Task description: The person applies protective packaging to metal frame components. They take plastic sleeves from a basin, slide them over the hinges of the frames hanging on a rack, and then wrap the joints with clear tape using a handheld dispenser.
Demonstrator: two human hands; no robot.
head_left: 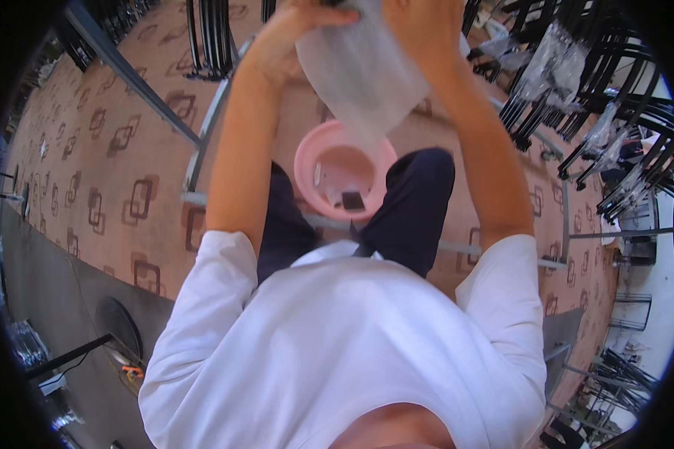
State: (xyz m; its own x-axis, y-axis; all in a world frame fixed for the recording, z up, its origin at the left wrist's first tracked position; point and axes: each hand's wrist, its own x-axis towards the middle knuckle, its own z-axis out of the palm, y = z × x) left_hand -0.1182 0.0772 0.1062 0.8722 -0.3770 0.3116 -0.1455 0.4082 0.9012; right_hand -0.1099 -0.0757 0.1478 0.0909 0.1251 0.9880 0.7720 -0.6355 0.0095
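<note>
A white, translucent sheet or bag [363,78] hangs between my two raised hands at the top edge, its lower corner pointing down. My left hand [301,26] is closed on its upper left edge, with the thumb lying across it. Against the sheet's right side is the back of my right hand [427,26]; its fingers are hidden, cut off by the picture's edge and blurred. Below, between my knees, a round pink basin [305,168] stands on the floor. Inside it are a small dark block [353,200] and a small pale piece [317,175].
Black metal frames [614,97], some wrapped in clear plastic, crowd the right side. More dark tubes [213,45] stand at the upper left. A grey metal rail [131,75] crosses the patterned carpet [82,150]. A black disc with a rod [118,329] lies at lower left.
</note>
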